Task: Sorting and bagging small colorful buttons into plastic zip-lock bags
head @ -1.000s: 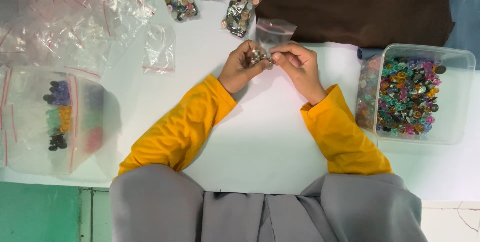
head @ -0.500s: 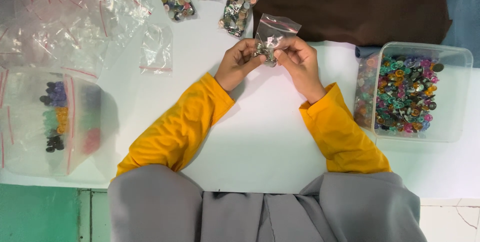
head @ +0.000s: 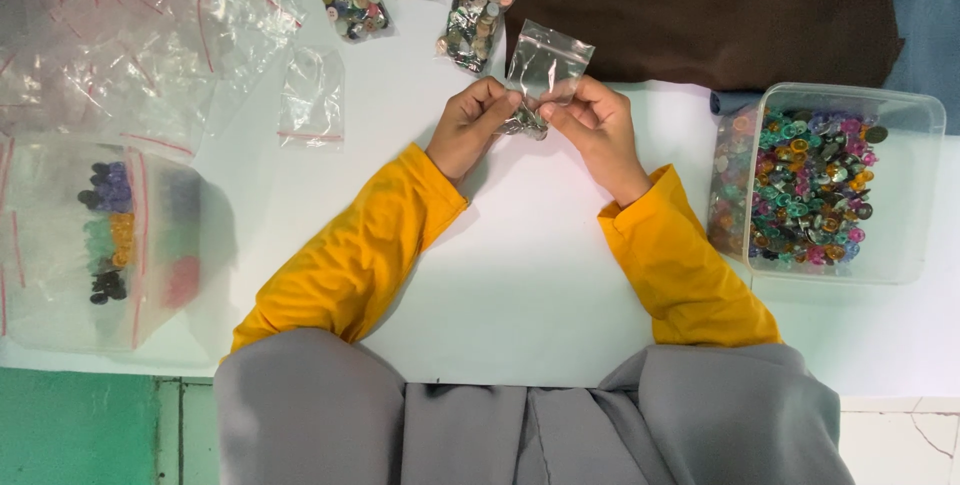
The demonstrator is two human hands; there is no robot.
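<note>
Item: small clear zip bag [head: 545,70], pinched by our left hand [head: 470,125] and right hand [head: 597,125]; contents at its bottom mostly hidden behind fingertips.

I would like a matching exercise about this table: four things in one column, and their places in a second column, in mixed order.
Things:
1. small clear bag
2. plastic box of coloured buttons
3. brown cloth
4. heap of empty bags

Places:
A. far left corner
B. at the right edge
C. between the left hand and right hand
D. far side, behind the hands

Pairs: 1-C, 2-B, 3-D, 4-A
</note>
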